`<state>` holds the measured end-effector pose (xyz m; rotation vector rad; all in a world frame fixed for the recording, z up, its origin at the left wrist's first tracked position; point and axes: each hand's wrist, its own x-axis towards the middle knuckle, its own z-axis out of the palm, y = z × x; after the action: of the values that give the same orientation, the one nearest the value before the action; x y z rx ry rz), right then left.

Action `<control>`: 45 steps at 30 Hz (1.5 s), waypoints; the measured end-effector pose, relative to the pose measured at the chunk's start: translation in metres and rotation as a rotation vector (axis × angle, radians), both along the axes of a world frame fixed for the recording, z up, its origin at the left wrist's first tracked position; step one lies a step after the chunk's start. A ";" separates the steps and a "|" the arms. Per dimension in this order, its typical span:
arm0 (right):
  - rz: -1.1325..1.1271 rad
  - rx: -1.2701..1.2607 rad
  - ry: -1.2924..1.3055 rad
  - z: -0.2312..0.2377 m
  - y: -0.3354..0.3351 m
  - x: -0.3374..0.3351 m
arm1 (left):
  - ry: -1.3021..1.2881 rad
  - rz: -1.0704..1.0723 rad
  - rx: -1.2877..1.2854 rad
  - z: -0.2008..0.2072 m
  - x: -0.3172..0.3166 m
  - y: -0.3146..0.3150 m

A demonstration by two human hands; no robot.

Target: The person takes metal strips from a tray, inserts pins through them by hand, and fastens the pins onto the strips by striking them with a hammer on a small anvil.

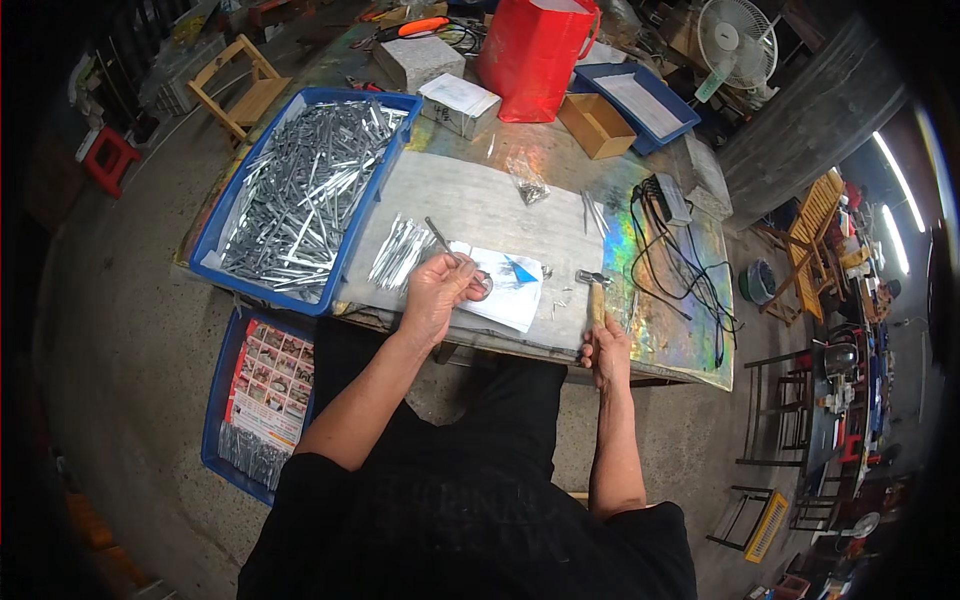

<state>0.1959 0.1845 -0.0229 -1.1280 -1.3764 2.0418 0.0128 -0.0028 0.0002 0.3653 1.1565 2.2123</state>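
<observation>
Over a white paper pad (505, 300) with a blue patch, my left hand (440, 290) is closed on a slim dark metal piece (436, 234). Its narrow end sticks up past my fingers, and a ring-like part shows by my fingertips. My right hand (607, 350) grips the wooden handle of a hammer (597, 290), whose head lies at the table mat. Left of the pad lies a row of bright metal strips (400, 250). Several tiny metal bits (560, 303) are scattered between the pad and the hammer.
A blue tray (205, 258) heaped with metal pieces stands at the left; another blue tray (213, 440) sits below. Beyond the mat are a plastic bag of small parts (527, 180), a red bag (530, 65) and a cardboard box (597, 128). Black cables (660, 255) coil at the right.
</observation>
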 end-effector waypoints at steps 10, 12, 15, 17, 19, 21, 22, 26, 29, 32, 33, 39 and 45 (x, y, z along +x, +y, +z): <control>0.157 0.978 -0.452 -0.023 0.005 0.009 | 0.064 0.075 -0.078 0.003 -0.011 -0.013; 0.205 1.063 -0.557 -0.003 -0.006 0.006 | 0.085 0.102 -0.112 0.003 -0.019 -0.021; 0.218 1.115 -0.654 0.011 -0.015 0.005 | 0.297 0.175 -0.209 -0.004 -0.040 -0.035; 0.122 1.273 -0.610 0.007 -0.011 0.012 | 0.504 0.191 -0.497 -0.009 -0.052 -0.045; 0.103 1.254 -0.568 0.009 -0.011 0.014 | 0.676 0.268 -0.752 -0.004 -0.051 -0.051; 0.085 1.175 -0.478 0.009 -0.010 0.017 | 1.069 0.389 -0.927 -0.003 -0.052 -0.055; 0.078 1.160 -0.435 0.009 -0.011 0.017 | 1.138 0.419 -0.992 -0.010 -0.054 -0.056; 0.058 1.164 -0.358 0.009 -0.015 0.018 | 1.271 0.329 -1.184 -0.022 -0.053 -0.055; 0.067 1.141 -0.364 0.009 -0.018 0.018 | 1.288 0.270 -1.271 -0.032 -0.053 -0.051; 0.066 1.163 -0.342 0.003 -0.017 0.019 | 1.328 0.324 -1.281 -0.040 -0.055 -0.047; 0.061 1.152 -0.341 0.003 -0.018 0.019 | 1.348 0.350 -1.285 -0.041 -0.055 -0.047; 0.038 1.140 -0.301 -0.002 -0.018 0.020 | 1.333 0.435 -1.119 -0.018 -0.044 -0.055; -0.008 1.147 -0.248 0.004 -0.024 0.017 | 1.248 0.600 -1.145 0.022 -0.075 -0.091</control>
<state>0.2128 0.1610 -0.0194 -0.8067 -2.1701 0.7699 -0.0619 -0.0937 0.0222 0.9890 3.2110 1.1089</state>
